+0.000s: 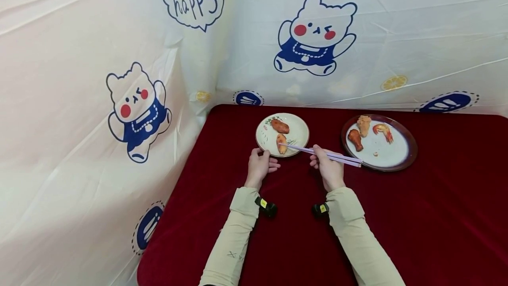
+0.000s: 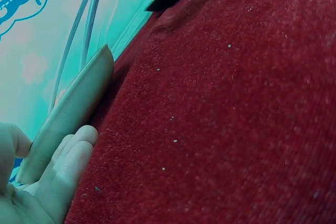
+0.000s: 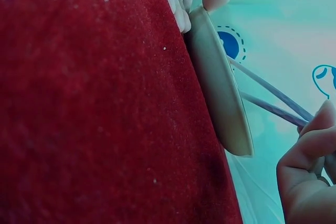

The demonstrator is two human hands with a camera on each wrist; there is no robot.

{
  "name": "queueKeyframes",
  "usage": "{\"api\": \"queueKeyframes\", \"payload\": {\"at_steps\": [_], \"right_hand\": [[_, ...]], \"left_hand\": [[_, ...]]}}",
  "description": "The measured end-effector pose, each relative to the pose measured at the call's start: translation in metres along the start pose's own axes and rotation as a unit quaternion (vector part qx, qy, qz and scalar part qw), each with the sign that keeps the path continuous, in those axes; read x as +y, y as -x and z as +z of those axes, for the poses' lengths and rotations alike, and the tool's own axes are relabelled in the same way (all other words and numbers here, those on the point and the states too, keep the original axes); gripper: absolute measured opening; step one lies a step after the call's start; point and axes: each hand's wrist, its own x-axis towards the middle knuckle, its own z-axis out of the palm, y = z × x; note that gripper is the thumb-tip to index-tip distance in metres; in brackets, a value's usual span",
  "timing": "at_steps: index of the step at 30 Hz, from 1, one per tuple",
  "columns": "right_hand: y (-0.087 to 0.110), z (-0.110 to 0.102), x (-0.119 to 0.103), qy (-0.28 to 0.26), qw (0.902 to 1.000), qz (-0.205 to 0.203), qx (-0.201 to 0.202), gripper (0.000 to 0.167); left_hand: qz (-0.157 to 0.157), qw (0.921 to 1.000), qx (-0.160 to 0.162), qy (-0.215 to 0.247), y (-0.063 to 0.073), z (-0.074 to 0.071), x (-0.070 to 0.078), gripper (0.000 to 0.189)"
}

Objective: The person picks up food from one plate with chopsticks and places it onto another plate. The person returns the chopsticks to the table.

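My right hand (image 1: 328, 169) grips a pair of lilac chopsticks (image 1: 337, 157), whose tips reach across the rim of a small cream plate (image 1: 300, 128) to a golden-brown piece that looks like a chicken wing (image 1: 281, 144). Behind that piece lies a darker glazed wing (image 1: 280, 126). At the plate's near left edge, my left hand (image 1: 259, 167) holds the rim, thumb on top and fingers along the underside. Seen side-on in the left wrist view, the plate (image 2: 79, 108) sits between that thumb and the fingers. The food is hidden in both wrist views.
To the right stands a larger, brown-rimmed plate (image 1: 412, 151) with a drumstick (image 1: 355, 140), a breaded fried piece (image 1: 363, 125) and a shrimp (image 1: 383, 132). A dark red cloth (image 1: 444, 215) covers the table. Printed white curtains (image 1: 246, 47) hang behind and on the left.
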Motion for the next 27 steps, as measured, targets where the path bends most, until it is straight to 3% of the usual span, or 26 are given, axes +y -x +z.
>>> {"api": "queueKeyframes", "payload": {"at_steps": [27], "right_hand": [[-0.0027,-0.0044,0.0006,-0.040,0.9982,0.039,0.020,0.023]], "left_hand": [[0.006,1.0000,0.000,0.003,-0.0010,-0.0001,-0.0009,0.044]]}}
